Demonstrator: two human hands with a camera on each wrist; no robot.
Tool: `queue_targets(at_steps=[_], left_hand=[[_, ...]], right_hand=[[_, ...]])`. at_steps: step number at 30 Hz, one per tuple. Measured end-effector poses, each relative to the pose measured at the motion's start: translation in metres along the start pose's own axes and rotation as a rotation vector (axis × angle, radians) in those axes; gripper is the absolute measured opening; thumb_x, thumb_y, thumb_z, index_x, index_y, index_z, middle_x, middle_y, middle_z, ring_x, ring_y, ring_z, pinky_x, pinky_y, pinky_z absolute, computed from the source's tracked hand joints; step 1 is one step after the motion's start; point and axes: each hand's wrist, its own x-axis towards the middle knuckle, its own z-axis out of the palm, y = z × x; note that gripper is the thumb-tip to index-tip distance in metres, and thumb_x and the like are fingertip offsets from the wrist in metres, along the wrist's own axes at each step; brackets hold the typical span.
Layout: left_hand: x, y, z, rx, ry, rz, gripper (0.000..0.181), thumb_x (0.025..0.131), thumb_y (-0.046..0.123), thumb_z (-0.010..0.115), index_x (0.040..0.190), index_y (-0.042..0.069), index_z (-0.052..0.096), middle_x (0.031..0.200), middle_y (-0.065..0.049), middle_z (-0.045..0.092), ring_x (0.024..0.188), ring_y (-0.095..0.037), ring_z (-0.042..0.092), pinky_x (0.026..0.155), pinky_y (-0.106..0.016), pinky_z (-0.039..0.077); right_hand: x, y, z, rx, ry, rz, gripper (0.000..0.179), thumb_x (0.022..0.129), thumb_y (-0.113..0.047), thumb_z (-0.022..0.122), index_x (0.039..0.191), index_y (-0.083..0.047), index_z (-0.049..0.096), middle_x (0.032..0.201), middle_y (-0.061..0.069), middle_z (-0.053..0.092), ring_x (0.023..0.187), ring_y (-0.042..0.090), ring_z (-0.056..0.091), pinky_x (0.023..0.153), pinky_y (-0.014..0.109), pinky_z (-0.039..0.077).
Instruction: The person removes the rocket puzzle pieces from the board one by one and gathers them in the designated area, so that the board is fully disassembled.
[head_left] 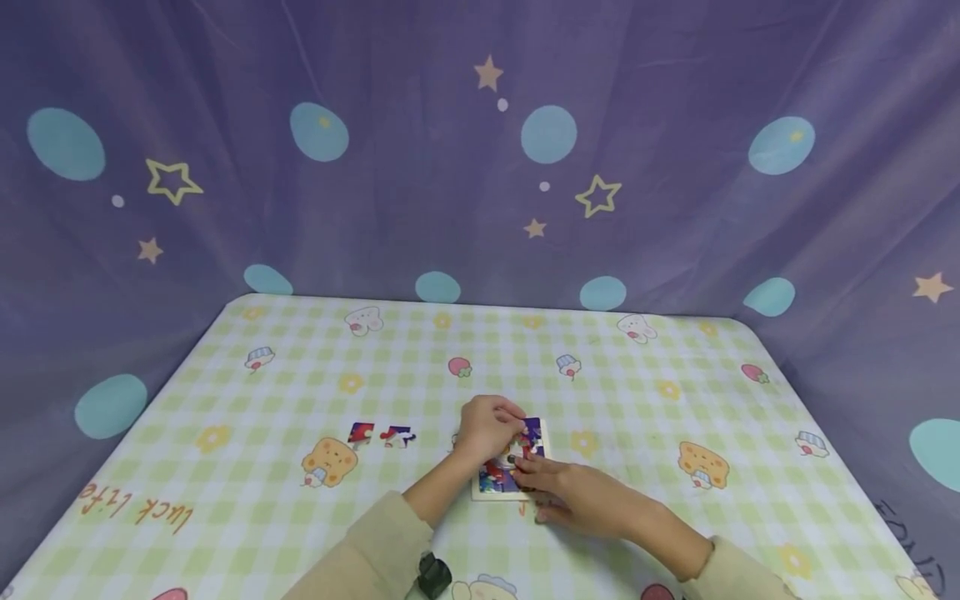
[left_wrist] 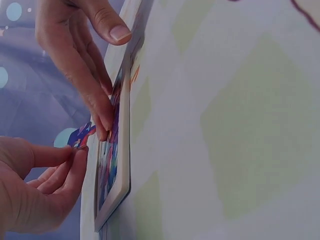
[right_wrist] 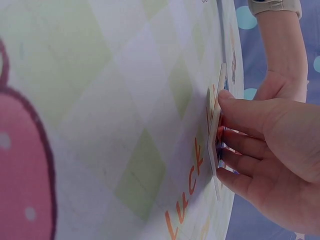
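Blue-red jigsaw piece (left_wrist: 80,135) pinched in left-hand grip (left_wrist: 42,182); misseating risked if pale-framed rectangular puzzle (head_left: 497,497) nudged by unclenched right-hand grip (head_left: 579,495).

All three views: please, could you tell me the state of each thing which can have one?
Left hand, pinching the held piece
Held piece, tilted
Right hand, fingers resting on the puzzle
Puzzle board, lying flat, pieces set in it
Two loose pieces, lying apart from each other
Tablecloth, spread over the table
Backdrop, hanging behind it
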Motion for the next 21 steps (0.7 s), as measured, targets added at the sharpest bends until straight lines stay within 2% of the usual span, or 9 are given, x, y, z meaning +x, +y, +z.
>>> queue_targets(at_steps=[7, 14, 21], left_hand=[[-0.003, -0.007, -0.008, -0.029, -0.008, -0.01, 0.005, 0.078, 0.006, 0.074, 0.083, 0.005, 0.074, 0.075, -0.008, 0.075, 0.06, -0.01, 0.067, 0.058, -0.02, 0.051], [0.001, -0.016, -0.023, -0.105, -0.005, -0.066, 0.008, 0.079, 0.004, 0.073, 0.087, 0.002, 0.074, 0.078, -0.012, 0.075, 0.061, -0.013, 0.069, 0.056, -0.021, 0.055], [0.003, -0.023, -0.044, -0.057, 0.019, -0.095, 0.007, 0.081, 0.006, 0.072, 0.088, 0.005, 0.074, 0.078, -0.009, 0.075, 0.058, -0.009, 0.066, 0.051, -0.022, 0.051]], right_hand=[[-0.001, 0.0, 0.004, -0.003, -0.006, 0.02, 0.052, 0.091, -0.027, 0.063, 0.139, -0.01, 0.05, 0.15, 0.007, 0.044, 0.138, 0.025, 0.043, 0.108, 0.041, 0.042], [-0.001, -0.002, 0.001, 0.009, -0.026, 0.055, 0.053, 0.092, -0.027, 0.062, 0.14, -0.011, 0.048, 0.152, 0.006, 0.042, 0.14, 0.024, 0.04, 0.109, 0.041, 0.04], [0.001, -0.002, 0.0, 0.009, -0.032, 0.068, 0.052, 0.093, -0.027, 0.062, 0.141, -0.012, 0.048, 0.152, 0.004, 0.041, 0.141, 0.023, 0.04, 0.109, 0.041, 0.041]])
